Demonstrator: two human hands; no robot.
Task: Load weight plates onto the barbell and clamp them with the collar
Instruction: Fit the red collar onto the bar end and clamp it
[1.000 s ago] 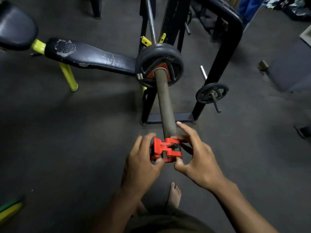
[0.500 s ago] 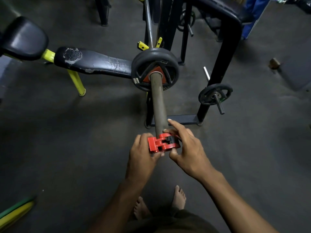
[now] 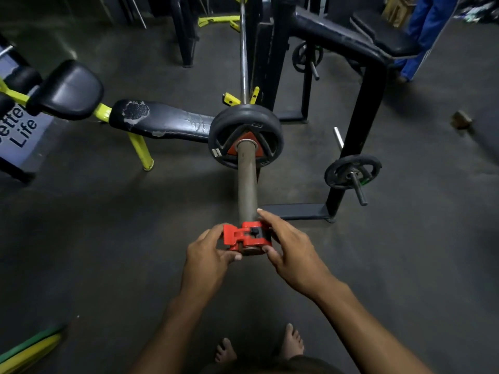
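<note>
Red collar (image 3: 247,237) now started onto barbell sleeve (image 3: 247,182) end, lower centre; left hand (image 3: 209,259) and right hand (image 3: 290,252) pinch it. Plate (image 3: 245,139) loaded; slide next.

Worn black bench (image 3: 162,122) on yellow legs at 10 o'clock. Black rack frame (image 3: 359,122) at 2 o'clock, small plate (image 3: 351,171) on its peg. Green-yellow strip (image 3: 29,352) at 8 o'clock. Blue-trousered leg (image 3: 424,31) at 1 o'clock.
</note>
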